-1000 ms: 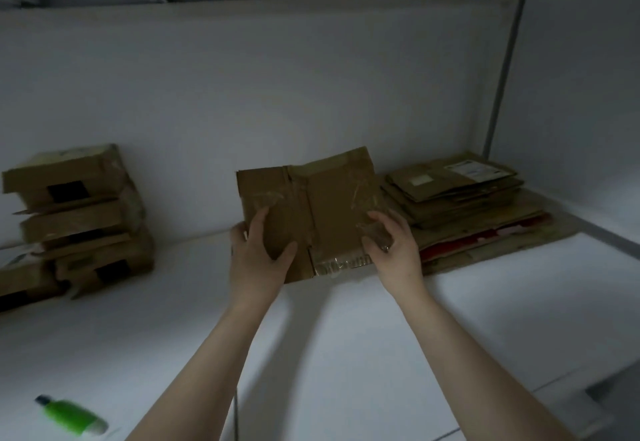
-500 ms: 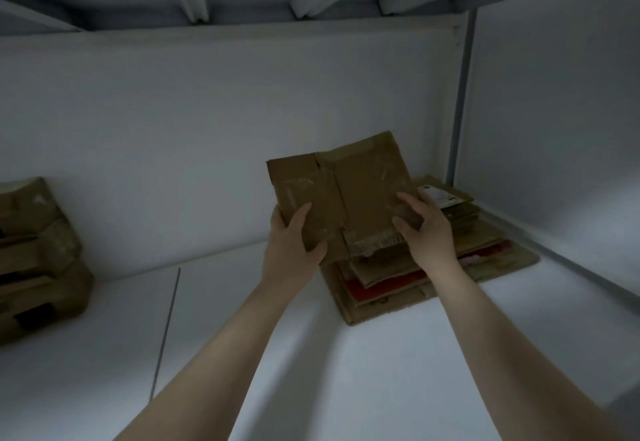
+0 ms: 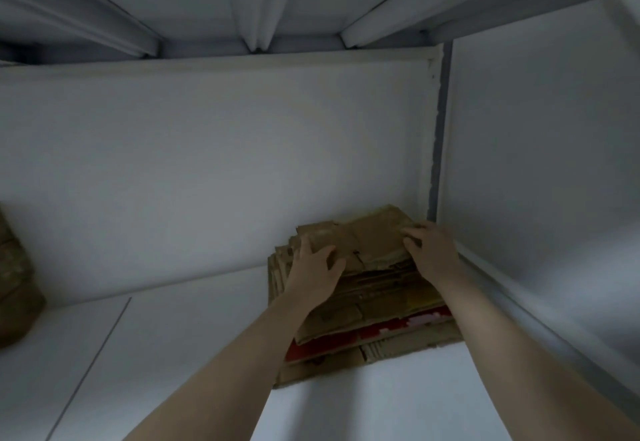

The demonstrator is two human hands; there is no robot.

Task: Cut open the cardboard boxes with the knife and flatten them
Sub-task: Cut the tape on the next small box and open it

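Observation:
A flattened brown cardboard box (image 3: 367,240) lies on top of a stack of flattened cardboard (image 3: 374,333) in the back right corner of the white shelf. My left hand (image 3: 313,267) rests palm down on the box's left end, fingers spread. On its right end lies my right hand (image 3: 431,250), fingers over the top. At the far left edge a pile of brown boxes (image 3: 17,285) is partly cut off by the frame. No knife is in view.
The white shelf surface (image 3: 156,354) has a thin seam running along it on the left. A white back wall (image 3: 207,181) and a right side wall (image 3: 536,181) close in the corner. A ribbed shelf underside (image 3: 256,1) hangs overhead.
Both hands carried the flattened box to the right and lowered it from upright onto the stack. The view swung right, so the green bottle and most of the left boxes left the frame.

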